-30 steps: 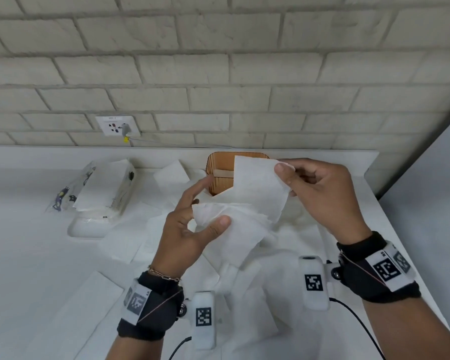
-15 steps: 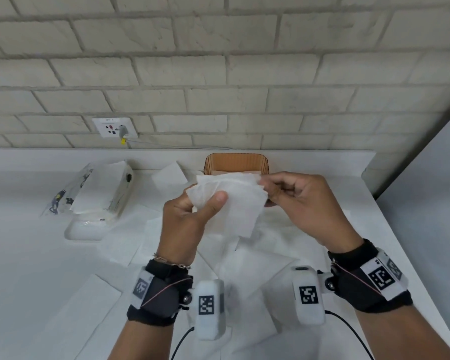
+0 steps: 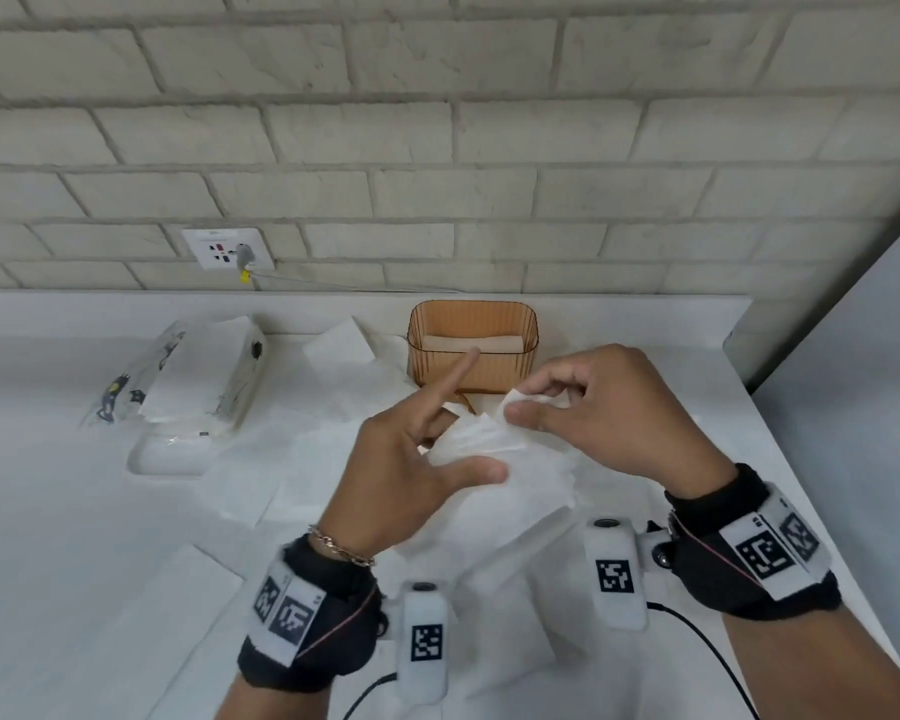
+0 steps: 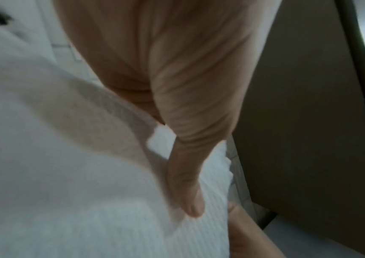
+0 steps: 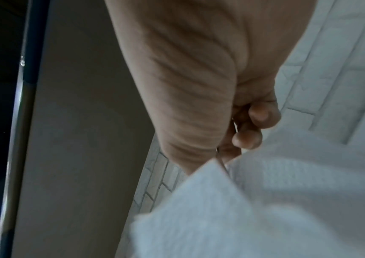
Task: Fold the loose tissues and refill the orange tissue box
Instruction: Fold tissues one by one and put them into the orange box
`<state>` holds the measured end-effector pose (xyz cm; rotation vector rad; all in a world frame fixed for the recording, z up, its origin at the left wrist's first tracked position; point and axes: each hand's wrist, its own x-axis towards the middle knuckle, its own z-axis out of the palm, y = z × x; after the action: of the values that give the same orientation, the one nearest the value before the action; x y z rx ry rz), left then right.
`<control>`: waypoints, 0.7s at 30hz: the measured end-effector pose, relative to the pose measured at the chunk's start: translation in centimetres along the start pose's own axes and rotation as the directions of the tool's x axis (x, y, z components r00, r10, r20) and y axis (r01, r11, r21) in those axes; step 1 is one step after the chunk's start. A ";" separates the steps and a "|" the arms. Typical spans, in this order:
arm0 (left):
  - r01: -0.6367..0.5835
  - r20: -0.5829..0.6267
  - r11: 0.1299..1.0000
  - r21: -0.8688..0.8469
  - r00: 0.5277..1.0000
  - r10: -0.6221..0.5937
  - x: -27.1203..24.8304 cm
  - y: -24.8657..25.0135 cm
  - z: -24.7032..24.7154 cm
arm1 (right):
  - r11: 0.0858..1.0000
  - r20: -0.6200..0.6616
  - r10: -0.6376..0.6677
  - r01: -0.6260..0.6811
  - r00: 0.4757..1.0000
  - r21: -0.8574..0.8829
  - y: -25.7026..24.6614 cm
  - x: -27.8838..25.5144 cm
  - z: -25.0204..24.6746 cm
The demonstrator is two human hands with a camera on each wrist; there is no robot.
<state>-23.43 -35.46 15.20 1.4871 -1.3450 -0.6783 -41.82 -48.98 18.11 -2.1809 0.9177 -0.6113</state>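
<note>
**Right grip pinched a tissue above the bench**

Pinched between right thumb and forefinger, the tissue hung folded and crumpled above the middle of the bench. The right hand kept its other fingers curled. The left hand stood open beside it, forefinger raised straight, thumb stretched under the tissue's lower edge; in the left wrist view the thumb lay against the sheet. Loose tissues lay spread beneath both hands. The orange tissue box stood at the back edge of the bench, a low stack inside. A plastic tissue pack lay toward the back left. A wall socket sat on the brick wall.
</note>
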 end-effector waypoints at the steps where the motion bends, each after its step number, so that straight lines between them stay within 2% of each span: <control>1: 0.002 -0.033 1.000 -0.030 0.999 -0.003 0.2 -0.4 0.5 | 1.000 0.039 -0.019 0.019 0.999 -0.006 -0.2 0.0 0.0; 3: 0.019 -0.104 0.996 -0.086 0.994 -0.028 0.5 -1.4 1.1 | 0.999 0.087 -0.037 0.035 0.996 0.027 -0.5 -0.1 -0.2; 5: 0.060 -0.125 0.984 -0.167 0.989 -0.081 0.8 -1.9 1.4 | 0.995 0.131 -0.027 0.015 0.991 0.097 -0.7 -0.2 -0.3; 10: 0.210 0.025 0.920 -0.330 0.976 -0.214 0.6 -2.4 1.8 | 0.967 0.214 -0.006 -0.049 0.977 0.251 -0.3 -0.5 -0.4; 13: 0.275 0.063 0.877 -0.395 0.960 -0.273 0.1 -3.0 2.2 | 0.919 0.221 0.009 -0.095 0.975 0.383 0.2 -0.8 -0.5; 15: 0.322 0.055 0.800 -0.506 0.938 -0.343 -0.2 -3.6 2.3 | 0.888 0.207 0.030 -0.121 0.978 0.443 1.2 -1.0 -0.4; 18: 0.373 0.093 0.609 -0.701 0.893 -0.440 -0.7 -4.1 2.4 | 0.825 0.172 0.096 -0.175 0.980 0.538 3.1 -1.7 0.8; 19: 0.372 0.101 0.553 -0.746 0.883 -0.459 -0.8 -4.2 2.5 | 0.789 0.197 0.114 -0.209 0.974 0.578 3.8 -2.1 1.5; 21: 0.356 0.098 0.473 -0.806 0.868 -0.486 -1.0 -4.6 2.6 | 0.725 0.330 0.108 -0.301 0.938 0.619 4.2 -3.1 3.2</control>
<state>-24.09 -35.72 9.86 1.0367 -0.3645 -1.2750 -43.59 -47.48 12.48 -1.4394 0.6450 -0.4212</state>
